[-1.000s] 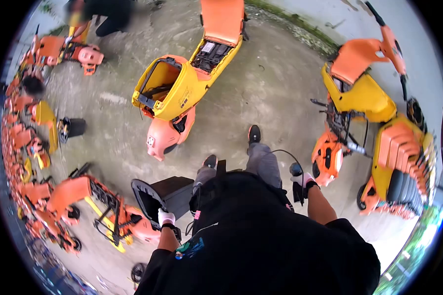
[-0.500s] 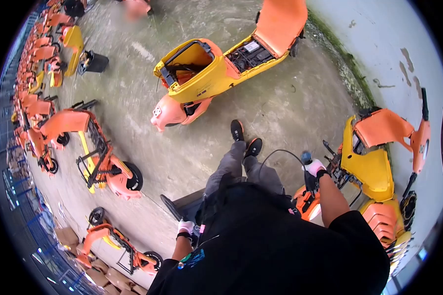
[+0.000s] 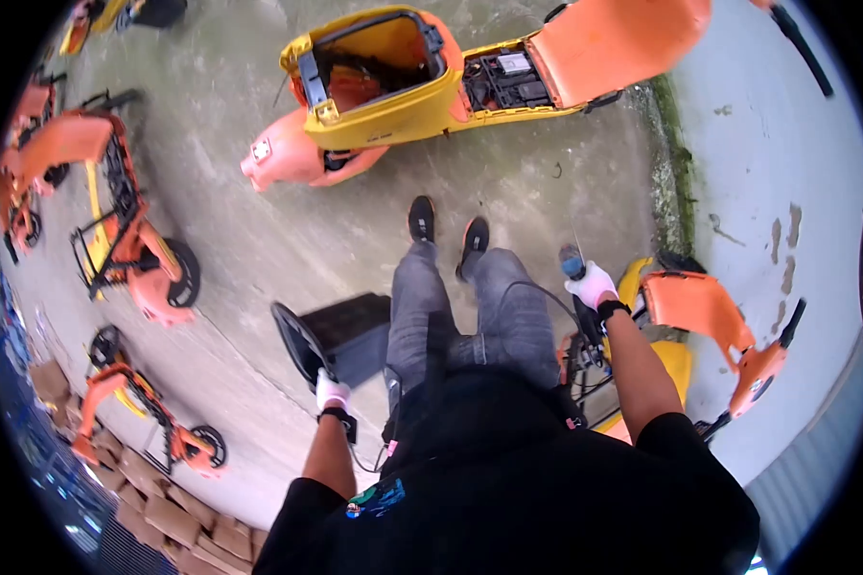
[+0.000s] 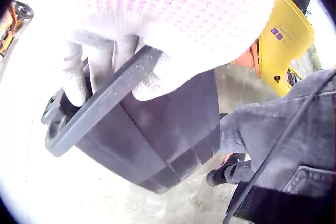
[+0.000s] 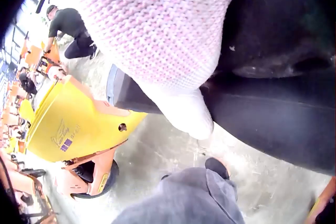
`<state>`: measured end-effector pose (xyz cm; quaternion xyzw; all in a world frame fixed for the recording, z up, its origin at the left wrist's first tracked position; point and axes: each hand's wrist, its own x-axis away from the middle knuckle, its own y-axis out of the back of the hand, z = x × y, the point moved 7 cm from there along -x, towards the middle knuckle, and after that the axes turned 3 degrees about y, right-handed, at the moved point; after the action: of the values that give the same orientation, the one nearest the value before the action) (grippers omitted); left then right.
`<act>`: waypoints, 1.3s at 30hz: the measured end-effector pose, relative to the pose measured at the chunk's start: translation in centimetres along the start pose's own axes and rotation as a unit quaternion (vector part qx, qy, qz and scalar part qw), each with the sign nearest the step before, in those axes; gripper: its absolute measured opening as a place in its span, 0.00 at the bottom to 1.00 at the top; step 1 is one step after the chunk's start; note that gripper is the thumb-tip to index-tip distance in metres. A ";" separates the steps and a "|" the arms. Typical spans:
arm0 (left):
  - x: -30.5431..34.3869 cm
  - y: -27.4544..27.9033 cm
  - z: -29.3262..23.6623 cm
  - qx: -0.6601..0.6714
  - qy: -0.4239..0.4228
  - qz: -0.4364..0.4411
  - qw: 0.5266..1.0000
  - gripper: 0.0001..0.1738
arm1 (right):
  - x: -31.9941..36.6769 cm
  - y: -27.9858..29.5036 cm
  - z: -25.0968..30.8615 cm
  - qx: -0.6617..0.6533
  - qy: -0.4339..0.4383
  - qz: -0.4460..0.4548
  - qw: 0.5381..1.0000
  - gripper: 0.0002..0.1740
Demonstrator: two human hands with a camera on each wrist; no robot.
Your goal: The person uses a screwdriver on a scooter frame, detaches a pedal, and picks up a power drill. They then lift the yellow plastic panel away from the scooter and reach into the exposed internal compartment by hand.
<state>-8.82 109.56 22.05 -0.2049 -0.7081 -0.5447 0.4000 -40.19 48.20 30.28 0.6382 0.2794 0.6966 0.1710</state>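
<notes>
My left hand (image 3: 332,391), in a white and pink knit glove, grips the rim of a black plastic bucket (image 3: 350,331) beside my left leg. In the left wrist view the fingers curl over the bucket's thick rim (image 4: 113,90), with the thumb on the other side. My right hand (image 3: 593,285), gloved too, holds a dark power drill (image 3: 572,257) with a blue-grey nose out in front of my right thigh. Close up in the right wrist view, the drill's black body (image 5: 273,111) runs past the hand; most of the fingers are hidden behind it.
A yellow and orange scooter (image 3: 384,129) lies ahead, its seat raised and front bin exposed. Another scooter (image 3: 695,307) is by the white wall (image 3: 738,192) at right. Partly stripped scooters (image 3: 67,144) and cardboard boxes (image 3: 173,522) are at left. A crouching person (image 5: 71,24) is farther off.
My body has turned and moved nearer the yellow and orange scooter. The bucket swings beside my left leg, still held; the drill stays in my right hand, now farther forward.
</notes>
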 end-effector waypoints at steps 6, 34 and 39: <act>2.6 -0.3 -11.1 -0.133 -0.113 -0.151 0.973 0.20 | -9.2 1.2 3.7 0.045 0.048 0.021 0.998 0.30; -23.0 -20.7 -25.8 -0.286 -0.117 0.155 0.938 0.24 | -44.7 -18.3 2.2 0.174 0.026 -0.090 0.980 0.17; -27.5 -17.9 -26.8 -0.208 -0.097 0.062 0.971 0.25 | -46.6 -22.7 -0.3 0.139 -0.021 -0.089 0.986 0.25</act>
<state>3.77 82.75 -8.20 -0.3790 -0.6004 -0.6317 0.3111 -37.32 38.27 -20.49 0.6428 0.4257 0.6194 0.1481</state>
